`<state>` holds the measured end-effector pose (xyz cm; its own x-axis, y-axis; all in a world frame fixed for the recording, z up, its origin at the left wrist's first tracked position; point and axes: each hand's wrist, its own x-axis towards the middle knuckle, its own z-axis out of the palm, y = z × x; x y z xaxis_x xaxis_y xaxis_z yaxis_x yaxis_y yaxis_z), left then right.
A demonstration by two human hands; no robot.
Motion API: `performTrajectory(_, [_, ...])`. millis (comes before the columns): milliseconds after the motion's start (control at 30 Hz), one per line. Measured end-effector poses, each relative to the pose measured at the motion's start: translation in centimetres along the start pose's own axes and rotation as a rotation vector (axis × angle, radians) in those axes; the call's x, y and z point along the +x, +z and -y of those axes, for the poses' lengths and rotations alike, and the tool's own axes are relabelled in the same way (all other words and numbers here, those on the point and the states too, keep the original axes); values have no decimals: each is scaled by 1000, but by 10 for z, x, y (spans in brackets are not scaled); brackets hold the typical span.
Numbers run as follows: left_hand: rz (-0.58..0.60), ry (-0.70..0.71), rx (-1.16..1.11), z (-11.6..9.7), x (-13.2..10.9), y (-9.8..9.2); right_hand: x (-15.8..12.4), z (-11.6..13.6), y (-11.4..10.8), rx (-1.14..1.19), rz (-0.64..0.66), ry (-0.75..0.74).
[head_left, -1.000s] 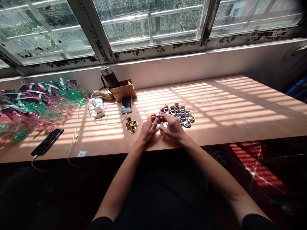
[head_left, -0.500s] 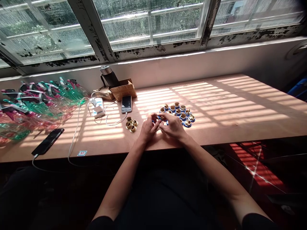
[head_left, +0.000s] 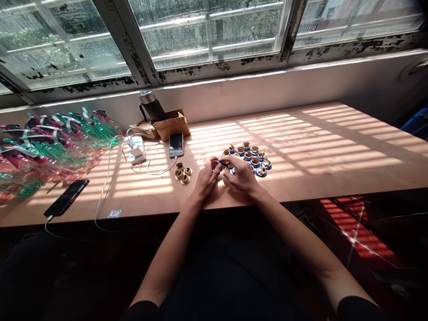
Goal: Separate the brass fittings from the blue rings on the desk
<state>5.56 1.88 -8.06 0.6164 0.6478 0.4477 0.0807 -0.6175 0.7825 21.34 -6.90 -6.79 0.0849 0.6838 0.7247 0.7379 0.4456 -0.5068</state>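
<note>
Both my left hand (head_left: 207,177) and my right hand (head_left: 241,173) are closed on one small round blue-rimmed piece (head_left: 223,163), held between the fingertips near the table's front edge. My fingers cover most of it. Just beyond and to the right of my right hand lie several round gold pieces with blue rims (head_left: 255,162), some with a gold tab standing up inside. Left of my left hand sits a small cluster of plain gold ring-shaped pieces (head_left: 183,174), with no blue on them.
A phone (head_left: 176,145) leans at a cardboard box (head_left: 171,125) holding a black flask (head_left: 152,107). White chargers (head_left: 136,150) and cables lie left of it. Another phone (head_left: 67,197) rests near the front edge. Green and pink clear plastic items (head_left: 60,142) crowd the far left.
My fingertips have shifted slightly around the blue-rimmed piece, which now shows at a flatter tilt between them. The pieces on the table stay where they were.
</note>
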Motion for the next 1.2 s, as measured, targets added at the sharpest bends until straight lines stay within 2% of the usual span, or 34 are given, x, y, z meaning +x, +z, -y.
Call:
performTrajectory(167, [-35,52,-20,5,0,1,1,1,-2,33,4,-22])
performTrajectory(367, [-59,64,9,3,0,1,2,6,-5,8,27,31])
performTrajectory(767, [-38,49,-27,7,2,5,1,6,-4,-43,55,29])
performTrajectory(1000, [-54,52,58,4,0,3,2,3,-3,24,38,20])
performTrajectory(1200, [-45,131,11,-6,1,2,2,4,-4,18,51,95])
